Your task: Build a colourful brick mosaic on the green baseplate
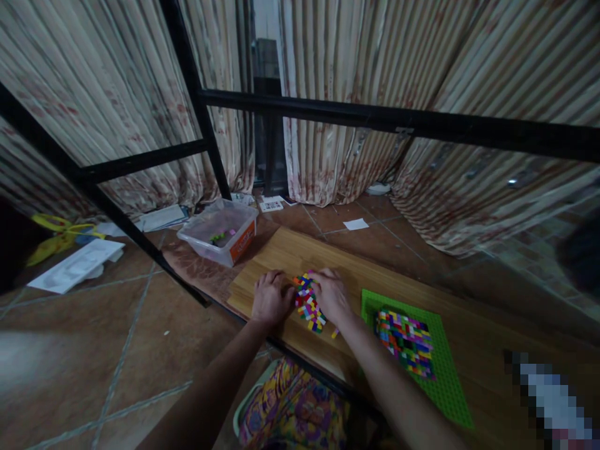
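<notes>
A loose heap of small, many-coloured building bricks [308,306] lies on a wooden board, between my two hands. My left hand [270,299] rests at the heap's left edge, its fingers curled and its thumb towards the bricks. Over the heap's upper right edge is my right hand [332,294], with bent fingertips among the bricks. Whatever either hand grips is too small to make out. To the right of my right forearm, a green baseplate [452,356] carries a dense block of coloured bricks [405,340] with gaps in its surface.
The wooden board [281,247] lies on a low bench. A clear plastic tub [220,231] with a few bricks stands at its far left end. A black metal frame [328,106] crosses in front of striped curtains [328,162]. A white tray [75,265] lies on the tiled floor.
</notes>
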`<state>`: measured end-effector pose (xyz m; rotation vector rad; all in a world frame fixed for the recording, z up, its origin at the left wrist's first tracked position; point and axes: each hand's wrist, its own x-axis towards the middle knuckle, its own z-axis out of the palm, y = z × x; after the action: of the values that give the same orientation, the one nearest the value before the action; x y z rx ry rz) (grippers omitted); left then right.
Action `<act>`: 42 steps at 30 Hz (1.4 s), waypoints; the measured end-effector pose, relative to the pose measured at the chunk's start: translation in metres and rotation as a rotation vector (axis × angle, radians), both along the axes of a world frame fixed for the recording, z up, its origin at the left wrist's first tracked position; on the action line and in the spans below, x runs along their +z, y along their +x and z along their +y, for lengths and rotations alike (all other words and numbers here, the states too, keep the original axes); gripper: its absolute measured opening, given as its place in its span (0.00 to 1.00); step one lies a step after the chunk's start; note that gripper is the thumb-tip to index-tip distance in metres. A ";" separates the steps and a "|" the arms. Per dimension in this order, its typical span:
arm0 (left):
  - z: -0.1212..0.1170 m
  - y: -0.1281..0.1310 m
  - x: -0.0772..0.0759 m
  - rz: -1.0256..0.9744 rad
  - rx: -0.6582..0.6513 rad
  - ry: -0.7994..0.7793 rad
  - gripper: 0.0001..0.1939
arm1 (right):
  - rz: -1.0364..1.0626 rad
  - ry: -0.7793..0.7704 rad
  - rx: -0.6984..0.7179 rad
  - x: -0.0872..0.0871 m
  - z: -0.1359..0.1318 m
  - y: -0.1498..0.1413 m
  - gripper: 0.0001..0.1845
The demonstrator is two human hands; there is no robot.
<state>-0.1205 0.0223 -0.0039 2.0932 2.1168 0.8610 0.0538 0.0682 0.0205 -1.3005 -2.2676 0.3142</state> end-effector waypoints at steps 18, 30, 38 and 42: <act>-0.001 -0.001 -0.002 -0.004 -0.012 0.018 0.13 | 0.006 -0.121 0.133 0.005 0.016 -0.006 0.10; -0.035 0.024 0.038 -0.667 -0.264 -0.162 0.16 | 0.684 -0.393 -0.030 0.024 -0.063 0.008 0.05; -0.072 0.070 0.048 -0.873 -0.393 -0.381 0.12 | 1.006 -0.623 -0.198 0.020 -0.118 0.035 0.05; -0.080 0.083 0.046 -1.082 -0.365 -0.482 0.15 | 1.167 -0.775 -0.296 0.021 -0.131 0.044 0.10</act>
<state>-0.0373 -0.0581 0.0418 1.2254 1.1591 0.9661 0.0974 -0.0623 0.0412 -1.2225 -0.9467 1.4742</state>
